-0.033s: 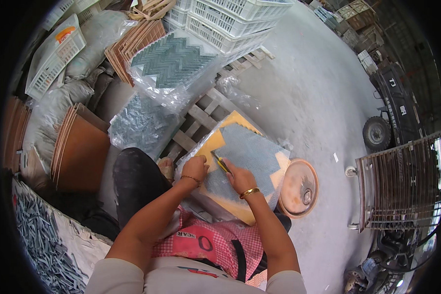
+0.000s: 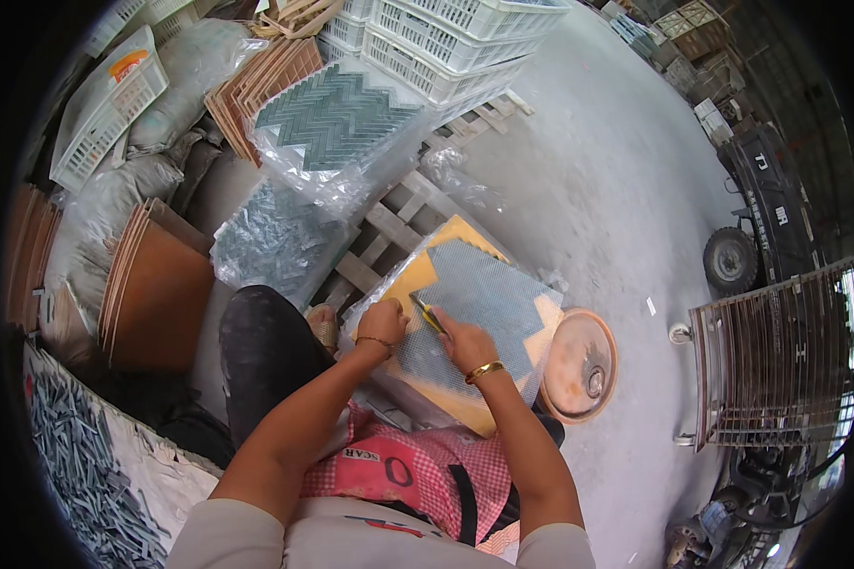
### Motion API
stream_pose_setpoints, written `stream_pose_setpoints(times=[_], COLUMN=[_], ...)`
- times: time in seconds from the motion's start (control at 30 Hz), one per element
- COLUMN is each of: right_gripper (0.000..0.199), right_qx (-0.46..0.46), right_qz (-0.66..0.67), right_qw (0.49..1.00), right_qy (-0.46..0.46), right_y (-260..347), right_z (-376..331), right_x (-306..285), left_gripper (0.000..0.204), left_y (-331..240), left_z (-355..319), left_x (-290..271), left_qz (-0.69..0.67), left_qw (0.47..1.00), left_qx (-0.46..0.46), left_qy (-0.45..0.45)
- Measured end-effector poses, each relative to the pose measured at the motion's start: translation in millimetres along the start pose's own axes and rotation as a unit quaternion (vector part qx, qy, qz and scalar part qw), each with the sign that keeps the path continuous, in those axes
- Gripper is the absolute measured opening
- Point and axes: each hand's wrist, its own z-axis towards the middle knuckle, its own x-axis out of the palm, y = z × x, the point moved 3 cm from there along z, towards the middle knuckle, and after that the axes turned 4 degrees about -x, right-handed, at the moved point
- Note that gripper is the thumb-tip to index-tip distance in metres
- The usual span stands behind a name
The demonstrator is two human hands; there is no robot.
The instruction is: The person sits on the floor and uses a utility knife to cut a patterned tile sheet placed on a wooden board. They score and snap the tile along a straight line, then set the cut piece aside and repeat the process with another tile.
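1. Concrete floor, grey, fills the right side.
2. White plastic crates stacked at top; wooden pallet below them.
3. Bagged herringbone mosaic sheets lie on the pallet, upper left.
4. Mesh mosaic sheet on a yellow board, on the person's lap at centre, plastic-wrapped.
5. Round orange lid just right of the board.
6. Left hand pinches the sheet's near-left edge, fingers curled.
7. Right hand fingers closed around a small yellow cutter, tip on the sheet.
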Motion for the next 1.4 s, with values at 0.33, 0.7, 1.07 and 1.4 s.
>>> stream_pose_setpoints(times=[0.33,0.7,1.07,1.4], right_gripper=[0.05,0.047,0.05,0.041], right_qx=[-0.026,-0.013,0.03,0.071], right_qz=[-0.069,-0.077,0.002,0.177], right_qw=[0.997,0.997,0.999,0.979], right_qy=[0.015,0.009,0.018,-0.069], right_y=[6,8,5,-1], right_z=[-4,-28,-44,-49], right_x=[8,8,4,18], left_gripper=[0.01,0.009,0.009,0.008], left_y=[-3,-3,2,8], left_z=[7,3,4,14], left_x=[16,16,17,23], left_qz=[-0.054,-0.088,-0.114,-0.094], left_qw=[0.995,0.993,0.993,0.99], left_qx=[-0.079,-0.07,-0.024,0.085], left_qy=[-0.031,-0.042,-0.028,0.062])
